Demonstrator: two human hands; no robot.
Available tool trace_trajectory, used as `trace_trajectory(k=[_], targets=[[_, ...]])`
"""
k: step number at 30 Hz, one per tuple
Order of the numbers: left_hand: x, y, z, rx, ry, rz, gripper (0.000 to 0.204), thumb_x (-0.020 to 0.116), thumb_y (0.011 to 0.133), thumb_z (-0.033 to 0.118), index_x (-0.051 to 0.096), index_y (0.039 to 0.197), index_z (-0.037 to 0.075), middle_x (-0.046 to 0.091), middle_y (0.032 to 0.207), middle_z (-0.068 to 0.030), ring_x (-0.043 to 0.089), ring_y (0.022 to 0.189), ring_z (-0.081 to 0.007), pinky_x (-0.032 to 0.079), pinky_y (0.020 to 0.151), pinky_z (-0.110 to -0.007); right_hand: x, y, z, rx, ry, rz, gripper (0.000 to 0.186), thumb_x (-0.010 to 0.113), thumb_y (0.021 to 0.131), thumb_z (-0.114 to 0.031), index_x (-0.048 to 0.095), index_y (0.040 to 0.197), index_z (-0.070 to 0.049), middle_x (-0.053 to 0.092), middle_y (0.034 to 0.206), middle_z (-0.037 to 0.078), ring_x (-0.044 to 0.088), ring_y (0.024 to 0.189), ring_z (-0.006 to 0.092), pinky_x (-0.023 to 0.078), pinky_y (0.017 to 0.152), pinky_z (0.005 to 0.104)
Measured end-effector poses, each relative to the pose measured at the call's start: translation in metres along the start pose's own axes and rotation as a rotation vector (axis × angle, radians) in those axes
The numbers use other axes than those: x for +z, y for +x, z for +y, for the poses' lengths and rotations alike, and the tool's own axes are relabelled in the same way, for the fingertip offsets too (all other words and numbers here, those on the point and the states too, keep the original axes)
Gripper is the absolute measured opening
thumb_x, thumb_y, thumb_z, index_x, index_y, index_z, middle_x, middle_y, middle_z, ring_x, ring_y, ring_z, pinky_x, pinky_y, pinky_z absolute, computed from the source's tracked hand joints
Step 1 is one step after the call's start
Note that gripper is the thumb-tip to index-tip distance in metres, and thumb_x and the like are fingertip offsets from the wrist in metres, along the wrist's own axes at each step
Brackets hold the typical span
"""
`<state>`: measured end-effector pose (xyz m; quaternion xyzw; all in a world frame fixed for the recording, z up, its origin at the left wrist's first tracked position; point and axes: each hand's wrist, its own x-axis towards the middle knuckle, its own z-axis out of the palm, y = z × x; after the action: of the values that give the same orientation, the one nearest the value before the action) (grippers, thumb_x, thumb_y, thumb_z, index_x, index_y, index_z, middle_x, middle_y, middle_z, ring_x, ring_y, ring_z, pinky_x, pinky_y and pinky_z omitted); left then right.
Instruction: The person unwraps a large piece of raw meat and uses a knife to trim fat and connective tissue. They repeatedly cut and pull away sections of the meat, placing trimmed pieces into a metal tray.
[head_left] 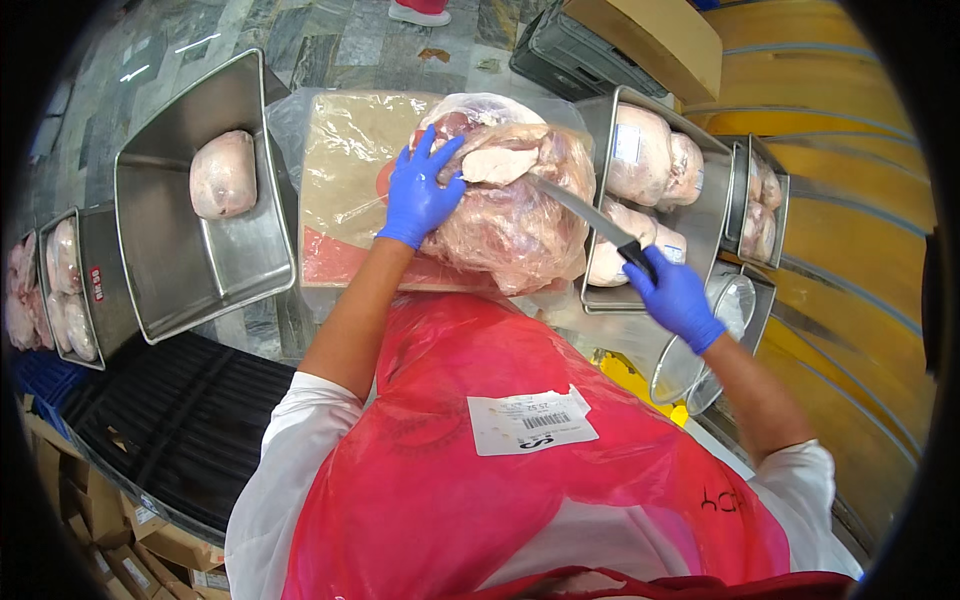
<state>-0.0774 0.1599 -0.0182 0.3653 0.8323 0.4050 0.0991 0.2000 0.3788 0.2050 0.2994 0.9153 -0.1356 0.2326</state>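
A large piece of raw meat [510, 240] with pale fat and skin lies in front of me on clear plastic, over a cardboard box [340, 150]. My left hand [422, 195], in a blue glove, rests on the meat's left side with its fingers spread. In my blue-gloved right hand [675, 300] is a knife [590, 213] with a black handle. Its long blade points up and left, and the tip is at the meat beside a pale patch of fat [498, 165]. Whether the tip has entered the meat, I cannot tell.
At left, a deep metal tub [140, 240] holds one wrapped piece of meat [223, 174]. Another metal tub [712, 235] at right holds several wrapped pieces. Clear round containers [690, 375] sit below it. A grey crate [570, 60] and cardboard box [660, 40] stand beyond.
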Motion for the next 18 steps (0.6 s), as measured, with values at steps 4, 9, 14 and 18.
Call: trace_trajectory(k=[4, 9, 14, 18], targets=[[-0.006, 0.003, 0.006, -0.059, -0.038, -0.07, 0.063, 0.071, 0.078, 0.029, 0.06, 0.14, 0.026, 0.042, 0.156, -0.0176, 0.047, 0.136, -0.041, 0.037, 0.115, -0.05, 0.09, -0.009, 0.023, 0.036, 0.176, 0.122, 0.039, 0.061, 0.096, -0.047, 0.058, 0.106, -0.009, 0.068, 0.076, 0.022, 0.067, 0.073, 0.044, 0.052, 0.062, 0.054], [-0.008, 0.003, 0.01, -0.06, 0.013, -0.051, 0.066, 0.074, 0.079, 0.026, 0.058, 0.142, 0.025, 0.04, 0.157, -0.0196, 0.047, 0.136, -0.0417, 0.04, 0.113, -0.047, 0.165, 0.0, 0.024, 0.075, 0.297, 0.231, 0.039, 0.062, 0.096, -0.047, 0.053, 0.103, -0.01, 0.068, 0.077, 0.021, 0.067, 0.07, 0.0437, 0.051, 0.06, 0.0536], [-0.009, 0.005, 0.017, -0.014, 0.061, -0.06, 0.07, 0.078, 0.079, 0.025, 0.055, 0.145, 0.023, 0.039, 0.157, -0.0225, 0.047, 0.137, -0.0416, 0.042, 0.111, -0.046, 0.204, 0.005, 0.021, 0.065, 0.343, 0.392, 0.04, 0.062, 0.096, -0.048, 0.053, 0.102, -0.009, 0.068, 0.077, 0.02, 0.067, 0.071, 0.0427, 0.051, 0.062, 0.0537], [-0.006, 0.006, 0.014, 0.011, 0.055, -0.04, 0.071, 0.077, 0.078, 0.029, 0.055, 0.145, 0.023, 0.04, 0.157, -0.0198, 0.047, 0.136, -0.0428, 0.04, 0.113, -0.046, 0.159, -0.024, 0.025, 0.044, 0.341, 0.284, 0.039, 0.063, 0.095, -0.046, 0.056, 0.106, -0.009, 0.07, 0.081, 0.02, 0.068, 0.074, 0.0416, 0.053, 0.064, 0.0518]])
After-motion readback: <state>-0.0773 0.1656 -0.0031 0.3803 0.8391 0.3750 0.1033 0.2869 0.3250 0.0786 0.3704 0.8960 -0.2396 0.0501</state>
